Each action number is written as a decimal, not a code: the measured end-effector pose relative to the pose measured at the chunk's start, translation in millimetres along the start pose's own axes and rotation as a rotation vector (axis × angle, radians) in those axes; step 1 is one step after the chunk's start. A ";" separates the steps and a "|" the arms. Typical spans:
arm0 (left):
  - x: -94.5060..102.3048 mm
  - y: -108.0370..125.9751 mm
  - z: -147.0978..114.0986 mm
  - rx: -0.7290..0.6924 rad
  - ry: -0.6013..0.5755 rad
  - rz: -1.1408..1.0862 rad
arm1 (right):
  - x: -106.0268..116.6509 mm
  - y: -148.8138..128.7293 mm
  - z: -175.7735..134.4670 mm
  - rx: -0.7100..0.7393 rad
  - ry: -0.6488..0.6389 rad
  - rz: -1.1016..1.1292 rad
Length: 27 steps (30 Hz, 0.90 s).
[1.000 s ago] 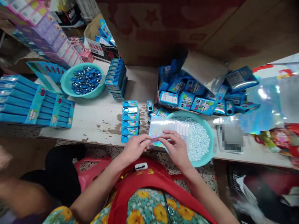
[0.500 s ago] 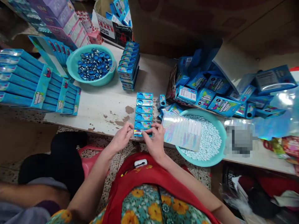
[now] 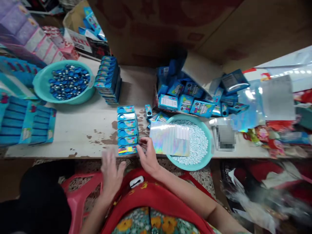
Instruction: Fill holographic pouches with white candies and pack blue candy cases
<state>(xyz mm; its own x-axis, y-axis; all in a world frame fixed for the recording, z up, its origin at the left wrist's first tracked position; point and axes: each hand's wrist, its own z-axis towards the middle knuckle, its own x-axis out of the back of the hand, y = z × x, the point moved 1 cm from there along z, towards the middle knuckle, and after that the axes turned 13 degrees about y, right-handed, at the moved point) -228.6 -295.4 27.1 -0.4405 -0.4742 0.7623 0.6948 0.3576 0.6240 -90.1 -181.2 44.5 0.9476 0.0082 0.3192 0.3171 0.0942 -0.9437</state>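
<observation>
A row of small blue candy boxes (image 3: 127, 132) stands near the table's front edge, each with a round recess in its top. On the nearest box lies a shiny rainbow sticker (image 3: 122, 150). My left hand (image 3: 112, 172), smeared by motion, is in front of and to the left of the row, apart from it, with thumb and fingers spread. At the row's near right corner is my right hand (image 3: 149, 157), its thumb tip against the nearest box and its other fingers loosely bent. To its right, a holographic sticker sheet (image 3: 168, 138) rests across the rim of a turquoise basin (image 3: 211, 143) of pale blue candies.
A turquoise bowl (image 3: 36, 81) of blue-and-silver caps stands at the left, beside a stack of blue boxes (image 3: 107, 78). Blue packets (image 3: 186, 94) are heaped at the back right. Display trays (image 3: 26, 123) occupy the left end. A pink stool (image 3: 75, 201) stands below.
My left hand has come away from the nearest box, down and to the left, and its fingers have spread. My right hand has shifted off the box's top to its right corner. The view has swung right.
</observation>
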 end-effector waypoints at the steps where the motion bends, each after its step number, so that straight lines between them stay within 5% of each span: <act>1: 4.8 10.6 4.3 -0.083 0.110 0.018 | 17.4 6.6 6.5 0.023 0.017 0.005; 3: 5.6 48.4 16.9 -0.294 0.221 -0.072 | 60.9 26.4 23.7 0.083 0.135 -0.072; 5: -14.7 102.8 33.6 -0.505 0.098 -0.245 | 106.3 52.5 45.4 0.151 0.290 -0.221; 8: -85.1 178.4 64.5 -0.649 -0.204 -0.227 | 152.1 93.0 82.2 0.247 0.360 -0.433; 10: -140.4 203.1 84.4 -0.611 -0.227 -0.048 | 161.3 114.2 103.4 0.310 0.274 -0.534; 13: -200.7 200.0 99.4 -0.482 -0.289 0.125 | 154.4 133.8 120.6 0.370 0.089 -0.646; 15: -217.2 186.8 99.8 -0.475 -0.303 0.145 | 146.8 140.1 122.1 0.389 -0.013 -0.694; 27: -221.2 161.3 93.7 -0.512 -0.228 0.021 | 151.0 152.0 122.2 0.375 -0.111 -0.705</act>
<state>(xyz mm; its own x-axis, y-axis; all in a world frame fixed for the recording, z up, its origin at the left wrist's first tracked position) -72.4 -57.5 -24.8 -0.4956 -0.2649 0.8272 0.8672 -0.0980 0.4882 96.5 -44.0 -40.2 0.5141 -0.0809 0.8539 0.7865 0.4416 -0.4317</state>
